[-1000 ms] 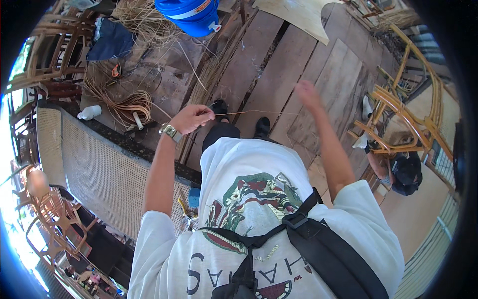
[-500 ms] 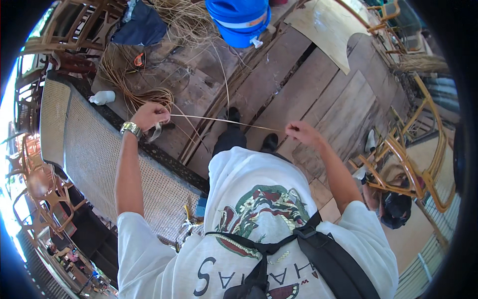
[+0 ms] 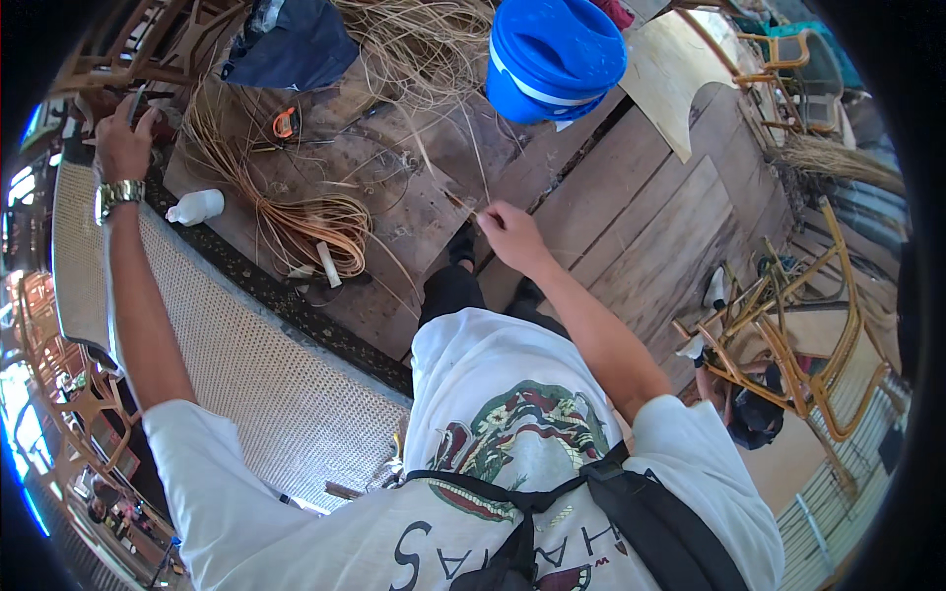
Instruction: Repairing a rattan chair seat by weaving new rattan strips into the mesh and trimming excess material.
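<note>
Brown strand (image 3: 459, 202) between right fingers (image 3: 490, 216)

Workshop: chair frame (image 3: 777, 353), cane coil (image 3: 296, 219)

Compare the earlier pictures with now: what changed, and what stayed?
The left hand has swung forward and left; the right hand has moved left too. The strand no longer shows clearly between them; whether either let go is unclear. The bottle and coil stayed put.

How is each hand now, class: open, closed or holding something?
Left hand: cannot tell whether it grips anything.
Right hand: closed, apparently pinching a strand.
</note>
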`<act>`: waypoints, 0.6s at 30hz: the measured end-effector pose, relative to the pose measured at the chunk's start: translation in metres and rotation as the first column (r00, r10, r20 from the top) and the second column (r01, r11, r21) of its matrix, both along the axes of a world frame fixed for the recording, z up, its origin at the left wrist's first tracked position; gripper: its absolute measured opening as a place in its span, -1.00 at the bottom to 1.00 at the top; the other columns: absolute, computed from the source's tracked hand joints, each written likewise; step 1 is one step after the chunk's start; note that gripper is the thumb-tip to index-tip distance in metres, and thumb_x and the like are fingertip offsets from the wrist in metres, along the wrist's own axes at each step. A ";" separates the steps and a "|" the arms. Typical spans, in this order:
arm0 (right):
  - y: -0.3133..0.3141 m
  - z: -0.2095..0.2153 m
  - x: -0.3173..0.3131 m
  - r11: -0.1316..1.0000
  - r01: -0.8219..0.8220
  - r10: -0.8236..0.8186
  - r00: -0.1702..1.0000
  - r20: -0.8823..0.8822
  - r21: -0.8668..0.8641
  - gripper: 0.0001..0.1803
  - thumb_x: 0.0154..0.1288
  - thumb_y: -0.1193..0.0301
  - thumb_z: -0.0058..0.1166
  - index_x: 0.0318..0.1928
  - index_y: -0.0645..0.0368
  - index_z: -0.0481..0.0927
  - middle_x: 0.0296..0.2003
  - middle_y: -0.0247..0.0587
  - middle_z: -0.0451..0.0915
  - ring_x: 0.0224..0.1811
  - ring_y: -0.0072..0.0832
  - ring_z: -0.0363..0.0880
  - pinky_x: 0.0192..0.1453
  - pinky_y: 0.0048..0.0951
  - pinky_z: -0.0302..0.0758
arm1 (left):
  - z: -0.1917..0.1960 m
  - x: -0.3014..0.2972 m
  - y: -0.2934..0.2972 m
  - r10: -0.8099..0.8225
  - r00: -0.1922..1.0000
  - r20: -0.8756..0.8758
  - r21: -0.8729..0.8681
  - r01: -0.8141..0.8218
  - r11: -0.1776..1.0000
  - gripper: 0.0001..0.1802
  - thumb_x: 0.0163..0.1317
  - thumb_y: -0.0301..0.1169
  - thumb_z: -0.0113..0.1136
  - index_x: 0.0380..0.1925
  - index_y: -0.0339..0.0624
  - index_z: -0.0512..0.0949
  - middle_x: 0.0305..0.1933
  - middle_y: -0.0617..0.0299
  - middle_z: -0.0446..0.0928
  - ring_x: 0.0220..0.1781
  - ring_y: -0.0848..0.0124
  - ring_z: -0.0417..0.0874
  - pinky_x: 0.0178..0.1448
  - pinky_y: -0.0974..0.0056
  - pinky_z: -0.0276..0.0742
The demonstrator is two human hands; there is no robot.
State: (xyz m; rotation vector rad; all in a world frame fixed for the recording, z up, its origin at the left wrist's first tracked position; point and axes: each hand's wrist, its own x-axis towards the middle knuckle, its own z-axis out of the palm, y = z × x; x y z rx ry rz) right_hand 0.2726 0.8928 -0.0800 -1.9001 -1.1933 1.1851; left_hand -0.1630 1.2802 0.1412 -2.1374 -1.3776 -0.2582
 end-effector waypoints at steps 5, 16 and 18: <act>0.051 -0.032 -0.027 0.997 0.067 -0.072 0.985 0.160 0.040 -0.76 0.27 0.29 0.15 -0.29 0.24 0.64 -0.37 0.10 0.66 -0.24 0.04 0.67 -0.17 -0.09 0.55 | -0.103 0.120 -0.133 0.439 0.795 0.418 -0.809 0.107 0.578 -0.30 0.27 0.27 0.12 0.00 -0.16 0.64 -0.23 0.10 0.72 -0.13 0.27 0.71 0.02 0.12 0.55; 0.062 -0.014 -0.045 0.996 -0.015 0.005 0.994 0.112 0.092 -0.83 0.27 0.37 0.17 -0.27 0.24 0.62 -0.40 0.06 0.66 -0.30 -0.01 0.67 -0.21 -0.15 0.56 | -0.257 0.234 -0.263 0.987 -0.093 0.132 -0.541 0.828 0.150 -0.60 0.19 -0.12 0.45 -0.16 -0.17 0.63 -0.49 0.39 0.57 -0.72 0.66 0.29 -0.66 0.44 0.12; 0.063 -0.019 -0.047 0.989 -0.033 0.014 0.991 0.134 0.144 -0.85 0.27 0.39 0.17 -0.26 0.24 0.61 -0.40 0.06 0.65 -0.30 -0.01 0.67 -0.22 -0.15 0.56 | -0.265 0.232 -0.253 0.984 -0.079 0.159 -0.573 0.804 0.157 -0.70 0.23 -0.23 0.43 -0.18 -0.18 0.65 -0.48 0.37 0.59 -0.71 0.65 0.32 -0.66 0.43 0.13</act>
